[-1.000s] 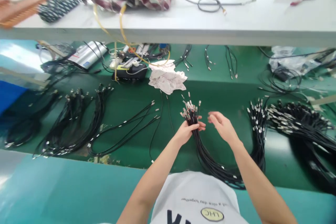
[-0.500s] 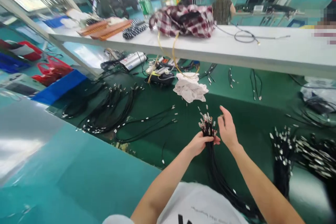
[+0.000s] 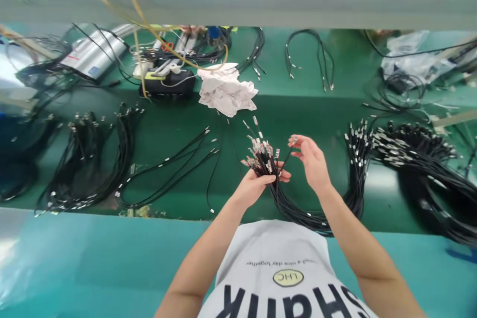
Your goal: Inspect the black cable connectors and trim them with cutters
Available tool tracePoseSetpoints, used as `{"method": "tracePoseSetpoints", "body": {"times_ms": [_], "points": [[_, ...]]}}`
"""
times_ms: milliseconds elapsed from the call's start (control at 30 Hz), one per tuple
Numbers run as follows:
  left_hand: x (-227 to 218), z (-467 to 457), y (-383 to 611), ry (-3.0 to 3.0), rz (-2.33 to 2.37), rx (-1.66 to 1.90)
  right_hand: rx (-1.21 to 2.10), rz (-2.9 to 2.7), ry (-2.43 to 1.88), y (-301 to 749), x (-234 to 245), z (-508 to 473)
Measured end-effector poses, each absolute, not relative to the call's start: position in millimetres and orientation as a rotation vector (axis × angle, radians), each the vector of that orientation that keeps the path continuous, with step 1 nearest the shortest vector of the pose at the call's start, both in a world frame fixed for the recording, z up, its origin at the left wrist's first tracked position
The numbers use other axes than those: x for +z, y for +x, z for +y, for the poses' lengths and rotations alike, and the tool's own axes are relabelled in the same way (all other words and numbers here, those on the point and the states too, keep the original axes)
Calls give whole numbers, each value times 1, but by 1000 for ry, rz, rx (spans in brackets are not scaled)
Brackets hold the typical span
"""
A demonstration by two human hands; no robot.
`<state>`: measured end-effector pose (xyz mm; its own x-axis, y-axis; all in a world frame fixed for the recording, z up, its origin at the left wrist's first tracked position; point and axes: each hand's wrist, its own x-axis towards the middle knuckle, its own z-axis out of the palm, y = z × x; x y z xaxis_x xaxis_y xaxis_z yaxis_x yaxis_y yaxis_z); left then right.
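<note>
1. The bundle of black cables (image 3: 278, 194) sits just in front of the person, near the front edge of the green surface (image 3: 305, 109). Its metal-tipped ends fan out above the left hand, and its long run curves down and to the right toward the person's white shirt.
2. The left hand (image 3: 257, 184) is closed around the bundle just below the metal tips, fingers wrapped over the cables.
3. The right hand (image 3: 311, 161) is just beside the tips. Its thumb and forefinger pinch a single cable end (image 3: 293, 141) that stands apart from the rest; the other fingers are loosely spread.
4. A crumpled white cloth (image 3: 225, 90) lies on the surface beyond the bundle, well apart from both hands.
5. To the right, a large heap of similar black cables (image 3: 406, 154) with metal ends spreads across the surface.
6. To the left lie a few loose cables (image 3: 175, 166), and further left another dark cluster (image 3: 89, 159).
7. At the back, a black device (image 3: 167, 84) sits among tangled wires, with yellow tubing (image 3: 137, 15) looping down over it from a grey shelf (image 3: 261, 10) above.
</note>
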<state>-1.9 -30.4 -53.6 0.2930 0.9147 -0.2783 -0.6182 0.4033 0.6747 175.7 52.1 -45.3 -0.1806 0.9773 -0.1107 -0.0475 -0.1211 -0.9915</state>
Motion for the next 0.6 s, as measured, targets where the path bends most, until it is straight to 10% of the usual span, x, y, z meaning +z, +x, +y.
{"method": "tracePoseSetpoints", "body": {"times_ms": [600], "points": [[-60, -22, 27, 536, 887, 1110, 1985, -969, -815, 184, -50, 38]]}}
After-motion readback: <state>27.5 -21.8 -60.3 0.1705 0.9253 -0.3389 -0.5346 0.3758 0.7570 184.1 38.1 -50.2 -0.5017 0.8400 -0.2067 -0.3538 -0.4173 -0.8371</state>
